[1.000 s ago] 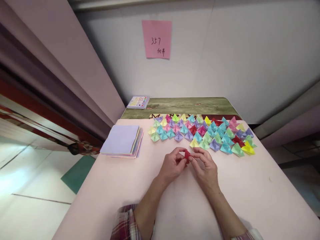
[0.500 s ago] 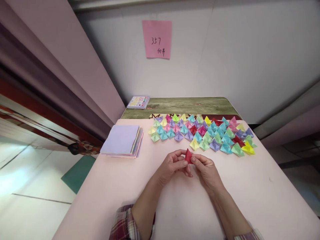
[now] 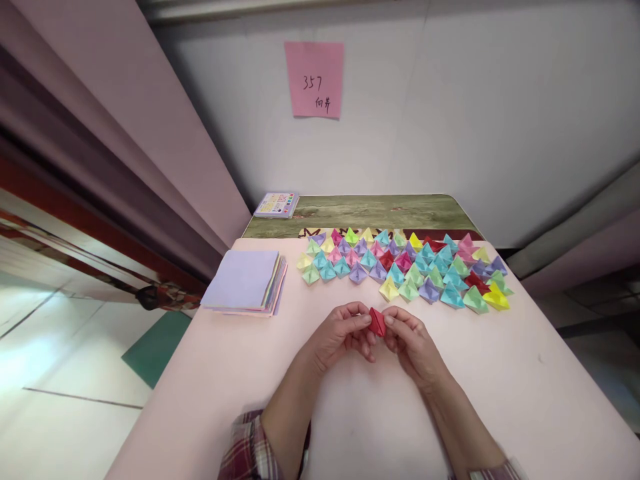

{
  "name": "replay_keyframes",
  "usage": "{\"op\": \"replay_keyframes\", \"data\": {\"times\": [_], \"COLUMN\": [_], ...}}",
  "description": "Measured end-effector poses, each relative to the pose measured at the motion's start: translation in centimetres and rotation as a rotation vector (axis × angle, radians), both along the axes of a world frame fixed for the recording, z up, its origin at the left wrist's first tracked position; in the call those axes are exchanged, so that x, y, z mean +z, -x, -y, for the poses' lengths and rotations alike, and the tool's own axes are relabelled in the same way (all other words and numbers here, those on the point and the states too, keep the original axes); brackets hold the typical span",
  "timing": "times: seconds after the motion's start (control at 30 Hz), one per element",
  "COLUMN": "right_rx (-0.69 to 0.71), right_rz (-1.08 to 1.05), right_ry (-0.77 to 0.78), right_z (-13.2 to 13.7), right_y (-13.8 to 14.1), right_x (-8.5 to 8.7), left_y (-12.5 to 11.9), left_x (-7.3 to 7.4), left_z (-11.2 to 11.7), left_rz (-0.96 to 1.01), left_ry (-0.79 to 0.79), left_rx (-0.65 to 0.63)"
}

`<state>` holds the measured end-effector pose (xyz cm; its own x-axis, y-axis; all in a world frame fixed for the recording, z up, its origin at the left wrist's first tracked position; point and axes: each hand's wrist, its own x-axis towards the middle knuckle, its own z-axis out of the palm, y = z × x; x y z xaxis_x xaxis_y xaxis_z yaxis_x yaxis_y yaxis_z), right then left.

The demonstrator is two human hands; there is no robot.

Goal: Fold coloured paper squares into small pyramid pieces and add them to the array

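Observation:
Between my hands is a small piece of folded red paper (image 3: pixel 377 322), diamond-shaped with a crease line across it. My left hand (image 3: pixel 346 331) pinches its left corner between thumb and forefinger, the other fingers curled below. On the opposite corner, the thumb and fingers of my right hand (image 3: pixel 411 340) are closed. Just beyond my hands, several rows of folded paper boats (image 3: pixel 429 290) in blue, green, yellow, purple, pink and red stand on the pale pink tabletop (image 3: pixel 370 427).
A stack of square coloured paper (image 3: pixel 243 280), lilac on top, lies at the left of the table. Behind it, a packet (image 3: pixel 277 205) rests on the green wood-look surface (image 3: pixel 380 208). A pink note (image 3: pixel 314 80) hangs on the wall. Curtains (image 3: pixel 165 87) flank the left side.
The folded red paper has turned from a narrow upright point to a wider diamond facing me. Both hands have shifted their fingers slightly around its corners.

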<state>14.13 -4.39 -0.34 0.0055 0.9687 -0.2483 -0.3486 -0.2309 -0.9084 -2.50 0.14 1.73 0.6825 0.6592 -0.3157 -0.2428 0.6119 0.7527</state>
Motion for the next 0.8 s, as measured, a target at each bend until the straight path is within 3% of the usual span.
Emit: {"op": "replay_keyframes", "data": {"times": [0.27, 0.4, 0.63, 0.8], "right_rx": [-0.061, -0.104, -0.229, -0.158], "right_rz": [0.104, 0.087, 0.243, 0.316], "right_ry": [-0.081, -0.131, -0.162, -0.222], "right_z": [-0.2, -0.2, 0.0, 0.0], "right_y": [0.7, 1.2, 1.4, 1.1], "right_x": [-1.0, -1.2, -1.1, -0.7], "left_y": [-0.8, -1.1, -1.6, -1.5], "left_x": [-1.2, -1.4, -1.3, -0.9], "left_z": [-0.3, -0.2, 0.3, 0.2], "left_rz": [-0.147, -0.144, -0.198, -0.221], "left_ry": [-0.200, -0.223, -0.113, -0.117], "left_rx": [0.223, 0.312, 0.204, 0.247]}}
